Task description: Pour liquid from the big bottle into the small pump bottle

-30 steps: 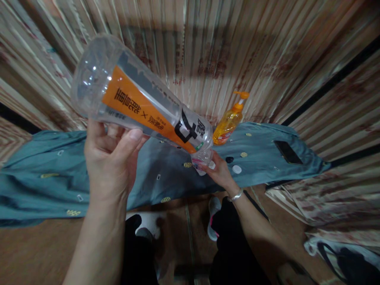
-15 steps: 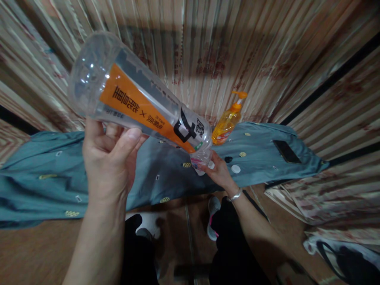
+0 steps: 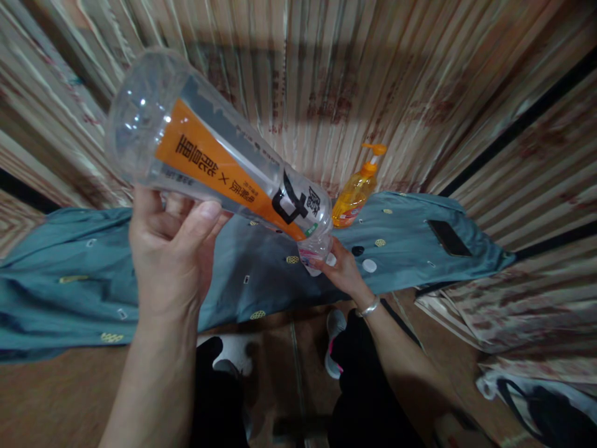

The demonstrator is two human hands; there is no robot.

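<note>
Left hand held the big bottle in its fingers, tilted neck-down over the worktop, neck at the small container gripped in the right hand, fingers partly hidden.

Two hands, one large orange-labelled bottle, one small pink-labelled bottle, one orange pump bottle, one black smartphone, one bracelet

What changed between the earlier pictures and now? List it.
Nothing visibly moved, nothing grasped or released; only the view shifted slightly. The left hand still holds the large clear plastic bottle tilted neck-down; the right hand still grips the pink-labelled container. The orange pump bottle and smartphone stayed put.
</note>
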